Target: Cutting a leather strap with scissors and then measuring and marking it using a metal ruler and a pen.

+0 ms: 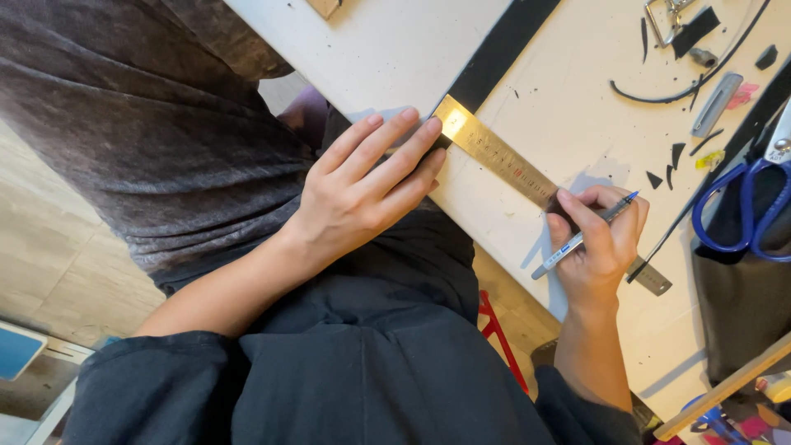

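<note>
White desk (387, 49) surface fills the upper part of the view, with pale wooden floor (49, 272) showing below you on the left. Nearest to you are your own dark sleeves and the grey-clad person (140, 124) standing close at your left side.

Your left hand (371, 185) lies flat, its fingers (395, 148) stretched out and pressing down on the near end of a long brass-coloured metal ruler (494, 156); by the look of it, that pressure is what keeps the ruler from sliding. The ruler runs at a slant along a long black strip of material (503, 45) lying across the desk, so its edge serves as a straight guide.

Your right hand (597, 243) is clenched around a slim grey pen with a blue cap (581, 236), fingers pinching the barrel, the tip held against the ruler's far half, just beside the strip. The grip is low and tight, which suits drawing a steady line.

Beyond that hand, blue-handled scissors (746, 210) rest on a dark grey cloth (741, 305) at the right edge. Farther off lie small black offcuts (676, 152), a thin black cord (692, 82), a grey flat tool (715, 105) and a metal clip (667, 16).
</note>
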